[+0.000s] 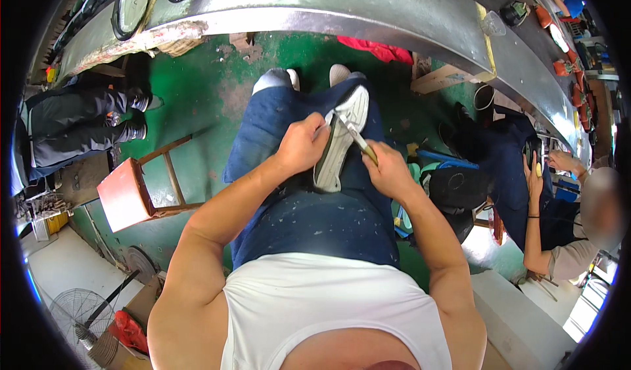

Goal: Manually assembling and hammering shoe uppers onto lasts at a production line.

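Note:
A shoe (331,156) lies sole up across my lap, its whitish ribbed underside showing and its dark-rimmed toe end pointing away from me. My left hand (303,146) is closed at the shoe's left edge, fingertips near the front part of the sole. My right hand (389,171) is wrapped round the yellowish handle of a slim metal hand tool (352,132). The tool's metal end lies over the sole close to my left fingertips. Its exact kind cannot be made out. A small pale bit shows by the left fingertips, too small to name.
Beyond my knees runs a long metal-topped bench (296,20), with shoe uppers (133,3) at its left end. A red-brown stool (126,192) stands at left, a fan (82,317) lower left. Other people sit on both sides; the right one's hand (534,173) holds something.

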`<action>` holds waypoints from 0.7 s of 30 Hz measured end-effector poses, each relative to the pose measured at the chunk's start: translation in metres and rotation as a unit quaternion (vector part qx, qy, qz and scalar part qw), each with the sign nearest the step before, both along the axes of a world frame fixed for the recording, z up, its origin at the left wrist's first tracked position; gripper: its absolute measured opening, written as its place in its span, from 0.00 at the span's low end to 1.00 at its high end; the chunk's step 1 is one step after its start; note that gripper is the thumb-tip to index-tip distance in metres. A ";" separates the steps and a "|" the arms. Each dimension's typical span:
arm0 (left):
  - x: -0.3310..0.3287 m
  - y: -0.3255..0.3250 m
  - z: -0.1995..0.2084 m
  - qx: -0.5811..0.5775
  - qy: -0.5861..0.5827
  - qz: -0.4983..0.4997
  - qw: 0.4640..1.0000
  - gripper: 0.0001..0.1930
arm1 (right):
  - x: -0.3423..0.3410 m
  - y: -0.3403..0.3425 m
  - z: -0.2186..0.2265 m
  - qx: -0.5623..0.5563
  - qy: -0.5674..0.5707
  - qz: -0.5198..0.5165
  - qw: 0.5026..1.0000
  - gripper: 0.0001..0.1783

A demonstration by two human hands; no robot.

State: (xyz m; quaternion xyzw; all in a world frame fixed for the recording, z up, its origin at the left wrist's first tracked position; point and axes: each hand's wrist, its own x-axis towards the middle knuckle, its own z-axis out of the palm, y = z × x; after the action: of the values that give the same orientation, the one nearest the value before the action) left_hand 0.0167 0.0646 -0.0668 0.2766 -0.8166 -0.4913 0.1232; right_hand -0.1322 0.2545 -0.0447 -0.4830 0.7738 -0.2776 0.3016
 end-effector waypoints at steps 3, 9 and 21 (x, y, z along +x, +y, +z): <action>0.002 0.004 -0.004 -0.008 0.012 0.006 1.000 0.07 | -0.008 0.006 0.010 -0.033 -0.049 0.007 0.998 0.16; -0.003 0.013 -0.003 -0.146 0.100 -0.021 0.984 0.05 | -0.041 -0.016 0.070 0.257 -0.180 0.066 0.947 0.15; -0.015 -0.005 -0.046 0.664 0.008 0.091 0.742 0.26 | -0.041 -0.048 0.059 0.249 0.012 0.159 0.955 0.16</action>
State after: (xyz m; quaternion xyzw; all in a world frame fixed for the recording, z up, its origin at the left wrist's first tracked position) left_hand 0.0012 0.0601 -0.1127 0.3573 -0.2538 -0.8979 -0.0413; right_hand -0.1734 0.2065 0.0144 -0.5128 0.7352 -0.0188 0.4428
